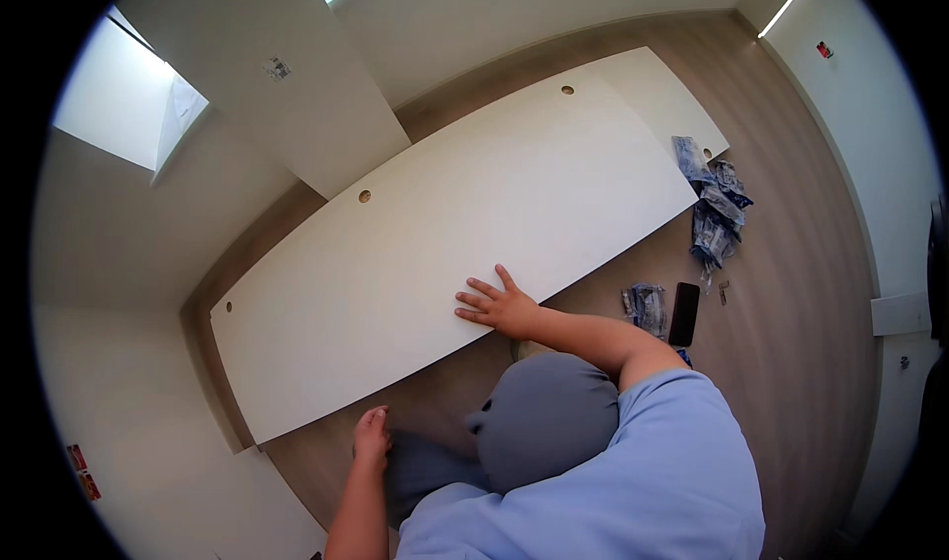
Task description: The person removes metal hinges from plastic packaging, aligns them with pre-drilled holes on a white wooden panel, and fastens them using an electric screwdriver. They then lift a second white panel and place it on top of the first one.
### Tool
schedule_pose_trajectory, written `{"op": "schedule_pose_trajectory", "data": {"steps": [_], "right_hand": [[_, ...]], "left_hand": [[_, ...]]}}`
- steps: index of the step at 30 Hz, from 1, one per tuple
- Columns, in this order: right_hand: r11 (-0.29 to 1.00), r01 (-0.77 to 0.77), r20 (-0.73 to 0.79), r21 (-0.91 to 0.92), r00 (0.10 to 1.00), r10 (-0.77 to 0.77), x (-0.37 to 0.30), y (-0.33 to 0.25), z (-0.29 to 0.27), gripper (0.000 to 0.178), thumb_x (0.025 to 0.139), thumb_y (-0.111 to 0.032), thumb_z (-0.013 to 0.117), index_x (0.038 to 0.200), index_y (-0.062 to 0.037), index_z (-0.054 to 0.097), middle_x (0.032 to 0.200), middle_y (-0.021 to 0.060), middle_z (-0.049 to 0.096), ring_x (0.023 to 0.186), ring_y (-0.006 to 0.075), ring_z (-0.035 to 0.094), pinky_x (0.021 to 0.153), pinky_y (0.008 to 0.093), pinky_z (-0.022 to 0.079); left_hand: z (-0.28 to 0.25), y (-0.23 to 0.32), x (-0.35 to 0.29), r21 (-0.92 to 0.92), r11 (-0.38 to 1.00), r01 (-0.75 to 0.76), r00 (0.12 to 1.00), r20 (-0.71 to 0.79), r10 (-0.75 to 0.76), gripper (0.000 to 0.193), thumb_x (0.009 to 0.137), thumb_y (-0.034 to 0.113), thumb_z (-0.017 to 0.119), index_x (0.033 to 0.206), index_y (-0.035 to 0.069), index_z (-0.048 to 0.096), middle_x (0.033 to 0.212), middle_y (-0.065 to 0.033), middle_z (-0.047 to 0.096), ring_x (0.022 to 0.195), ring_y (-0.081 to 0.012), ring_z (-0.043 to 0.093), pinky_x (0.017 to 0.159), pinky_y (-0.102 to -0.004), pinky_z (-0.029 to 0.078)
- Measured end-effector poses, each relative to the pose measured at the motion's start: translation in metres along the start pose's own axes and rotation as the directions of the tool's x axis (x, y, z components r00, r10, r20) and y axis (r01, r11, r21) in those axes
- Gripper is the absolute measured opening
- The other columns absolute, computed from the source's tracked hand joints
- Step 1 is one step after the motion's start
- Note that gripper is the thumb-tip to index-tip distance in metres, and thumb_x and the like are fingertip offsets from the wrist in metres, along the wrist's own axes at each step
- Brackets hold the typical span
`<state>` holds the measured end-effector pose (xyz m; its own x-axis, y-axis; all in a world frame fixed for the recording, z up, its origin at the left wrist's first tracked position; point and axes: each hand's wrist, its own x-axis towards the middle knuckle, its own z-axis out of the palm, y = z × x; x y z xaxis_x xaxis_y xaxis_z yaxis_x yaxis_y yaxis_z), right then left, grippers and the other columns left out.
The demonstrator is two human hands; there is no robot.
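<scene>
A long white panel (445, 214) lies across the floor in front of me, with small round holes near its far edge. My right hand (502, 308) rests flat on the panel close to its near edge, fingers spread. Just short of that same edge, further left, is my left hand (372, 435). Its fingers are curled and pinched together; whatever they may hold is too small to tell. Under the right end of the long panel, a second white panel (672, 100) sticks out.
Crumpled plastic packets (720, 209) lie by the panel's right end. Nearer me on the wood-look floor (791, 293) are another clear packet (647, 308), a black phone (684, 313) and a small metal piece (724, 293). My bent knee (554, 417) stands beside the panel. Walls surround the panels.
</scene>
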<state>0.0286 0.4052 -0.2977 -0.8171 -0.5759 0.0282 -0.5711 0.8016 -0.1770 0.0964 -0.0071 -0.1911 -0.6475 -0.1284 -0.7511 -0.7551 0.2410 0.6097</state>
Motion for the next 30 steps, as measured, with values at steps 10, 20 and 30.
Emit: {"op": "schedule_pose_trajectory", "data": {"steps": [10,20,30], "right_hand": [[0.826,-0.191,-0.122,0.531,0.947,0.298,-0.065,-0.020,-0.008,0.047,0.085,-0.010,0.065,0.131,-0.0122,0.061,0.145,0.0104,0.052,0.136,0.0301,0.048,0.109,0.0469,0.043],[-0.077,-0.836,0.051,0.543,-0.059,0.997,-0.303,0.000,0.032,0.041,0.082,-0.021,0.077,0.117,-0.0048,0.066,0.122,0.0178,0.063,0.118,0.0367,0.059,0.102,0.0423,0.048],[-0.476,-0.802,0.465,0.360,-0.288,0.837,-0.292,0.054,0.037,0.076,0.069,-0.033,0.092,0.132,-0.0023,0.061,0.125,0.0192,0.068,0.116,0.0332,0.067,0.099,0.0412,0.053]], "left_hand": [[-0.038,-0.048,-0.049,0.742,0.410,-0.531,0.763,0.207,0.613,0.012,0.091,0.010,0.066,0.100,0.003,0.071,0.089,-0.0143,0.071,0.080,-0.0282,0.070,0.075,-0.0378,0.056],[-0.041,-0.038,-0.032,0.855,0.276,-0.438,0.808,0.241,0.538,0.009,0.087,0.016,0.068,0.093,0.011,0.073,0.092,-0.0125,0.072,0.081,-0.0321,0.070,0.073,-0.0410,0.056],[-0.041,-0.039,-0.043,0.830,0.367,-0.420,0.795,0.141,0.590,0.009,0.088,0.017,0.067,0.093,0.010,0.072,0.088,-0.0123,0.071,0.077,-0.0316,0.069,0.071,-0.0408,0.055]]}}
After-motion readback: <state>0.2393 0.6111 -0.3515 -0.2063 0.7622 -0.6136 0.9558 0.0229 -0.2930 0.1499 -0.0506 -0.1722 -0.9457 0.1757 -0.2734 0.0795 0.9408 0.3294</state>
